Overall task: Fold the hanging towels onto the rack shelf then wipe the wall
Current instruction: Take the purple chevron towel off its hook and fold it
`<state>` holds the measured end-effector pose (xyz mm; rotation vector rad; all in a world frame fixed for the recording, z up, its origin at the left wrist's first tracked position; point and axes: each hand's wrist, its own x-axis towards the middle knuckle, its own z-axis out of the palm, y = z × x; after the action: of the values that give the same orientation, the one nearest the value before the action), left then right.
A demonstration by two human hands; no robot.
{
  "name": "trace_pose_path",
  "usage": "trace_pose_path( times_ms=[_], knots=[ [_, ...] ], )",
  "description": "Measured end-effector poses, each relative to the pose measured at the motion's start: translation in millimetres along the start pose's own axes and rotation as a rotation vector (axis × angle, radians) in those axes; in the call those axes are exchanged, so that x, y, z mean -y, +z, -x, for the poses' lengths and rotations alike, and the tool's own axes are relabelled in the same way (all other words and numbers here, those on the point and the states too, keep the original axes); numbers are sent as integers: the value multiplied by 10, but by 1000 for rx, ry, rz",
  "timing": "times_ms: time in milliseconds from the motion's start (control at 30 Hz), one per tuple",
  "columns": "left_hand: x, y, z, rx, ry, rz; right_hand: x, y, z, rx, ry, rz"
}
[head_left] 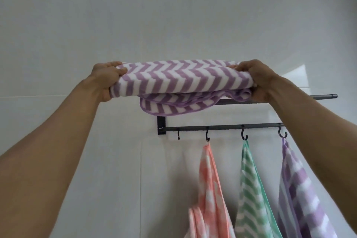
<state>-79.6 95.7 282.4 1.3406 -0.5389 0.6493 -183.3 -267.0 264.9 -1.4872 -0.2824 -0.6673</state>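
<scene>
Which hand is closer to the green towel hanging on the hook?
Right. The right hand grips the folded purple towel above the green towel; the left hand holds the towel's far end.

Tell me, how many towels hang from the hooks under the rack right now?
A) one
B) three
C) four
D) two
B: a pink towel, a green towel and a purple towel each hang from a hook, while the leftmost hook is bare and both hands hold a folded purple striped towel up at the rack.
</scene>
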Motion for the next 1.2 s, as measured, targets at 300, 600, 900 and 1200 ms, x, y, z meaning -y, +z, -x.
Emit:
trace_pose_path(
  times_ms=[300,600,900,1200],
  knots=[
    [289,255,-761,90,-130,-183,-110,-79,-874,-5,128,195],
    [518,208,-815,149,-294,-507,-189,-103,-1136,91,254,554],
    [442,199,-809,178,-349,-457,-166,-10,-1086,-39,153,821],
    [287,226,-581,102,-349,-426,-127,47,-992,-237,-46,721]
  ],
)
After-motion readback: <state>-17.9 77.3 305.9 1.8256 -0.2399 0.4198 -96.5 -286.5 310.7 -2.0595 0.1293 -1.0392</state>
